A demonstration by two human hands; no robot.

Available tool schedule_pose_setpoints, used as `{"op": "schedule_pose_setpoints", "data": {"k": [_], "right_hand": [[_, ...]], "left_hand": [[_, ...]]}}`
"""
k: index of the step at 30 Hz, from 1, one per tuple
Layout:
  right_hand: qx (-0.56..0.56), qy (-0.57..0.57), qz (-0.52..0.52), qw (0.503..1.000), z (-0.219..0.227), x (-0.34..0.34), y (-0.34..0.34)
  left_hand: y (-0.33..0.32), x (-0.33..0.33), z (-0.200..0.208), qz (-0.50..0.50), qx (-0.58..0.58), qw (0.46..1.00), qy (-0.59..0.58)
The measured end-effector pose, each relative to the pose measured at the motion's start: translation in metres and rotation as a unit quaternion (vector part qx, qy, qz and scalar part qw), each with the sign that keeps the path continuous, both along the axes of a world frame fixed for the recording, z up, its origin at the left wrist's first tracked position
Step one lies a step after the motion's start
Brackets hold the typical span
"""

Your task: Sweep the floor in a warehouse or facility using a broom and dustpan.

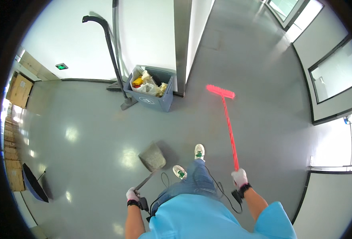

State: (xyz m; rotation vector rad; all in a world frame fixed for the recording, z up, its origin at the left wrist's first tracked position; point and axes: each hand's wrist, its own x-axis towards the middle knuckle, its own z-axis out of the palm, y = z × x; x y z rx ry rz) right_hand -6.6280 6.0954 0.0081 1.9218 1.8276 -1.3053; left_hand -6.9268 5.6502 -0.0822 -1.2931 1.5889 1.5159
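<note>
In a white glove, my left hand (133, 194) is closed round the handle of a grey long-handled dustpan (152, 157), whose pan hangs just left of my feet. My right hand (239, 178), gloved too, grips the end of a red broom (229, 123). The broom's shaft points away from me, and its bristled head (220, 91) is out ahead on the right, at or close to the floor. The inside of the dustpan looks grey; any small dirt in it is too fine to make out.
A grey-blue bin (156, 101) with bagged rubbish stands by the wall corner. A black vacuum wand (111, 51) leans beside it. At the left lie an open umbrella (34, 183) and cardboard boxes (19, 91). A corridor runs ahead; windowed walls (339, 71) line the right.
</note>
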Motion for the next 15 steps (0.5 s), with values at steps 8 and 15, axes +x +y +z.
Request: {"op": "schedule_pose_setpoints", "data": {"k": [8, 15], "right_hand": [[-0.086, 0.104, -0.26, 0.956, -0.055, -0.078, 0.01], [-0.054, -0.007, -0.235, 0.97, -0.078, -0.1, -0.03]], "left_hand": [[-0.071, 0.028, 0.027, 0.059, -0.037, 0.997, 0.03], [-0.107, -0.014, 0.016, 0.092, -0.075, 0.993, 0.028]]}}
